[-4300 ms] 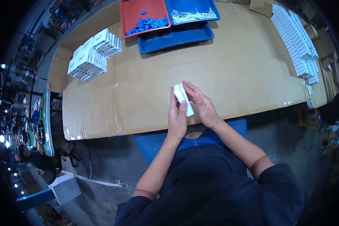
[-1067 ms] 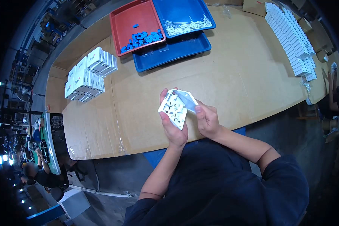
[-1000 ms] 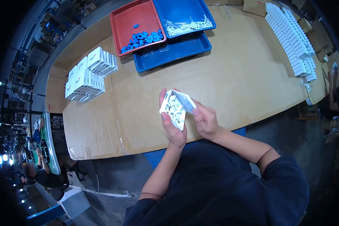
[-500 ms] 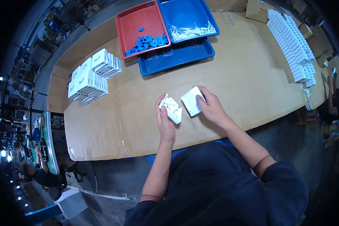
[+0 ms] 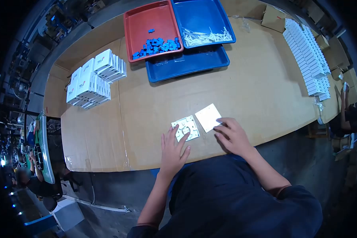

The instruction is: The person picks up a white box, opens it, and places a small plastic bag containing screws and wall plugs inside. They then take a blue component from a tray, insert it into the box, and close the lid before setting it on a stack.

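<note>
Near the front edge of the cardboard-covered table lie two square white plastic pieces. The left one, an open casing with moulded details inside, faces up on the table. My left hand rests over its left side with fingers spread. To the right lies a flat white cover, turned at an angle, its plain face up. My right hand is at the cover's right edge, fingers apart, the fingertips touching or almost touching it. Neither hand grips anything.
Beyond the pieces stand a red tray with small blue parts, a blue tray with white sticks, and a lower blue tray. Stacked white boxes stand left, rows of white pieces right. Other people work at both sides.
Both white pieces have come down from my hands onto the table, nearer the front edge. My hands have let go and their fingers have spread.
</note>
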Motion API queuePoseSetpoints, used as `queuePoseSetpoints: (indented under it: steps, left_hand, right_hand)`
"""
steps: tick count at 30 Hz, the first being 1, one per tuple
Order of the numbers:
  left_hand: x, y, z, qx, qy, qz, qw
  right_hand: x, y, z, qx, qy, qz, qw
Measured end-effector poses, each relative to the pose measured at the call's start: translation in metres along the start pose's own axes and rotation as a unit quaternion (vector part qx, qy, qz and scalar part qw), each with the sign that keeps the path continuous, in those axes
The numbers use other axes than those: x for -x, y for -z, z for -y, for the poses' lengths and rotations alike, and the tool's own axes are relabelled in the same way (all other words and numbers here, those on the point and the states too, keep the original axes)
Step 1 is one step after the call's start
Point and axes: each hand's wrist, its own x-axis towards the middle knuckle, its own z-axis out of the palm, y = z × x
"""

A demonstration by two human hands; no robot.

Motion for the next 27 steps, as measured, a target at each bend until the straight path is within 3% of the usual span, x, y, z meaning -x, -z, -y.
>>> queuePoseSetpoints:
  steps: [11,14,18,21,24,27]
  left_hand:
    - [-0.045,-0.003,0.011,-0.007,0.018,-0.024,1.000]
    - [-0.044,-0.006,0.015,0.007,0.003,-0.040,0.999]
    - [-0.044,-0.008,0.013,0.006,0.004,-0.061,0.998]
    - [-0.044,-0.009,0.014,0.006,0.006,-0.071,0.997]
    - [-0.044,-0.010,0.013,0.001,0.003,-0.076,0.997]
    - [-0.046,-0.011,0.013,-0.005,0.002,-0.083,0.997]
  right_hand:
    - [-0.067,-0.009,-0.015,0.083,0.049,0.039,0.995]
    - [-0.104,-0.001,-0.034,0.093,0.069,-0.063,0.991]
    - [-0.171,0.017,-0.072,0.123,0.060,-0.106,0.985]
    - [-0.214,0.028,-0.090,0.187,0.023,-0.050,0.981]
    - [-0.245,0.030,-0.105,0.266,-0.039,0.064,0.961]
    - [-0.255,0.020,-0.110,0.264,-0.046,0.047,0.962]
